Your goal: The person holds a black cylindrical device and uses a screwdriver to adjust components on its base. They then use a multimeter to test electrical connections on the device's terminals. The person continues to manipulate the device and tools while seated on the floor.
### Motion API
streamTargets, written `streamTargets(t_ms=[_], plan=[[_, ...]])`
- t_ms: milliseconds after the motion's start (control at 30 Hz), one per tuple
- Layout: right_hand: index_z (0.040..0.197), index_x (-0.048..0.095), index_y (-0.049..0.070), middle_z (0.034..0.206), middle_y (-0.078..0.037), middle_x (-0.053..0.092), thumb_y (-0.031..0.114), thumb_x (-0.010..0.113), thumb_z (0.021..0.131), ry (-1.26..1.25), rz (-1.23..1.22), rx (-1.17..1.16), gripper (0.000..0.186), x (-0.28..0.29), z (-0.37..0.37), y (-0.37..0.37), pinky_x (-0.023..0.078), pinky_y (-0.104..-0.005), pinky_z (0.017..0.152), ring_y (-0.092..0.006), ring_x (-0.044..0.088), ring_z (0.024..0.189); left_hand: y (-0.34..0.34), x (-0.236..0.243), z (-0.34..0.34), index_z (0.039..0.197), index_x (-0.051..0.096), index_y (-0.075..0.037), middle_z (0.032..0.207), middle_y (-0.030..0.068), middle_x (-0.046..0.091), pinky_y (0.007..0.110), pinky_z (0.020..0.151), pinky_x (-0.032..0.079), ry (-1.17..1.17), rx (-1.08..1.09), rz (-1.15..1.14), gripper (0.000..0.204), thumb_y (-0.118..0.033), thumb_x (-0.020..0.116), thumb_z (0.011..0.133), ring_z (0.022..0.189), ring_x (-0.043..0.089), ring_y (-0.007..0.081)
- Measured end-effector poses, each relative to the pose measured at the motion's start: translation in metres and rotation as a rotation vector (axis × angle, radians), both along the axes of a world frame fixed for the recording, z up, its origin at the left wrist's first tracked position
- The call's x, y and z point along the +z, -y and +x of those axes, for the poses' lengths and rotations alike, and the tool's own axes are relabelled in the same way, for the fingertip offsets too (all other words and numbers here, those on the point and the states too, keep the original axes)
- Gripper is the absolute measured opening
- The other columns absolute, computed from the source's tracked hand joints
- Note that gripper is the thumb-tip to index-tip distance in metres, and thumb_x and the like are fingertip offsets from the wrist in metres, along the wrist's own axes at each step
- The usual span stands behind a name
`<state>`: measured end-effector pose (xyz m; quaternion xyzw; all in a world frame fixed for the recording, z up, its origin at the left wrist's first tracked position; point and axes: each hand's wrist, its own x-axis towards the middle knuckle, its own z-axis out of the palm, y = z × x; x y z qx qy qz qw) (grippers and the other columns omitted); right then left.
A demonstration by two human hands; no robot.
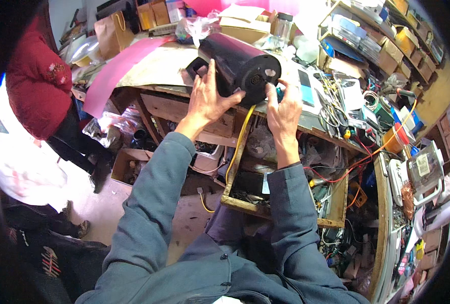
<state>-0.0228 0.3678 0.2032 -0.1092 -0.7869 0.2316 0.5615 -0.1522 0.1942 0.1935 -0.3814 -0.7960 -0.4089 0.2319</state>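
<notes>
A black cylindrical appliance (224, 53) lies tilted on its side on the workbench. Its round base (259, 81) faces me and shows a ringed fitting near the middle and a pale spot. My left hand (207, 99) steadies it, index finger stretched along the side and thumb at the base's rim. Beside that hand, a dark angular part (197, 67) sticks out from the body. At the base's right edge my right hand (284, 106) is closed, with a small teal thing (279, 93) showing between its fingers; its kind is hidden.
An open wooden drawer (280, 210) juts out below the bench, and a yellow cord (239, 142) hangs past it. Cables and tools (336, 106) crowd the bench's right side. A person in a red top (37, 86) stands at left. Boxes (245, 25) line the back.
</notes>
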Motion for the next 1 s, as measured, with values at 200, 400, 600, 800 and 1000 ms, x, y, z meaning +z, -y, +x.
streamTargets(t_ms=[200,400,600,800,1000], plan=[[0.118,0.073,0.009,0.116,-0.018,0.069,0.003,0.076,0.085,0.083,0.090,-0.051,0.034,0.001,0.005,0.003,0.052,-0.0498,0.094,-0.0395,0.063,0.113,-0.003,-0.004,-0.003,0.167,0.014,0.007,0.152,0.0375,0.050,0.056,0.130,0.024,-0.009,-0.003,0.012,0.132,-0.061,0.086,0.079,0.148,0.044,0.0516],[0.118,0.075,0.012,0.108,-0.016,0.073,0.031,0.073,0.098,0.276,0.222,-0.219,0.028,0.009,0.005,0.006,0.059,-0.0487,0.080,-0.0380,0.073,0.095,-0.004,-0.004,-0.002,0.167,0.012,0.006,0.148,0.0364,0.055,0.057,0.130,0.024,-0.006,0.008,0.002,0.134,-0.062,0.086,0.079,0.145,0.048,0.0506],[0.116,0.076,0.010,0.109,-0.016,0.073,0.011,0.076,0.088,0.219,0.143,-0.082,0.028,0.015,0.004,0.003,0.058,-0.0488,0.083,-0.0399,0.072,0.096,-0.002,0.002,-0.002,0.167,0.013,0.006,0.148,0.0359,0.054,0.057,0.131,0.023,0.009,-0.018,0.006,0.132,-0.060,0.086,0.079,0.144,0.048,0.0496],[0.124,0.072,0.011,0.119,-0.018,0.070,0.007,0.080,0.081,0.374,0.153,-0.184,0.044,0.022,0.005,0.014,0.054,-0.0492,0.095,-0.0394,0.066,0.115,-0.003,-0.002,-0.002,0.167,0.013,0.007,0.150,0.0357,0.053,0.057,0.130,0.024,-0.002,-0.023,0.010,0.132,-0.062,0.085,0.079,0.144,0.049,0.0495],[0.119,0.070,0.008,0.116,-0.021,0.068,0.011,0.075,0.085,0.379,0.183,-0.236,0.034,0.030,-0.005,0.011,0.054,-0.0515,0.093,-0.0424,0.067,0.109,-0.011,-0.005,-0.002,0.166,0.014,0.007,0.151,0.0367,0.052,0.056,0.130,0.024,-0.053,-0.018,0.036,0.132,-0.060,0.086,0.079,0.145,0.046,0.0513]])
